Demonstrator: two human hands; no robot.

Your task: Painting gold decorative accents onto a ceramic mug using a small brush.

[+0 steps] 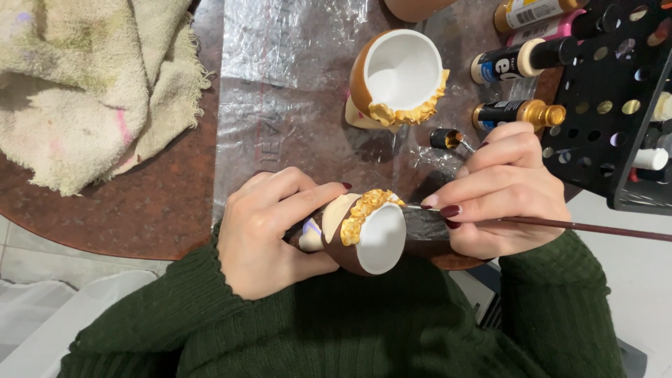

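My left hand point(269, 227) grips a small brown ceramic pot point(364, 234) with a white inside and a lumpy gold rim, tilted on its side near the table's front edge. My right hand point(504, 189) pinches a thin paintbrush point(588, 226) whose tip touches the gold rim. A second, similar pot point(399, 77) stands upright farther back on the plastic sheet point(294, 91). A small open gold paint cap point(446, 138) lies just beyond my right hand.
Several paint bottles point(518, 59) lie at the back right beside a black rack with round holes point(616, 98). A crumpled beige towel point(91, 77) covers the table's left side. The round brown table point(147, 210) ends close to my body.
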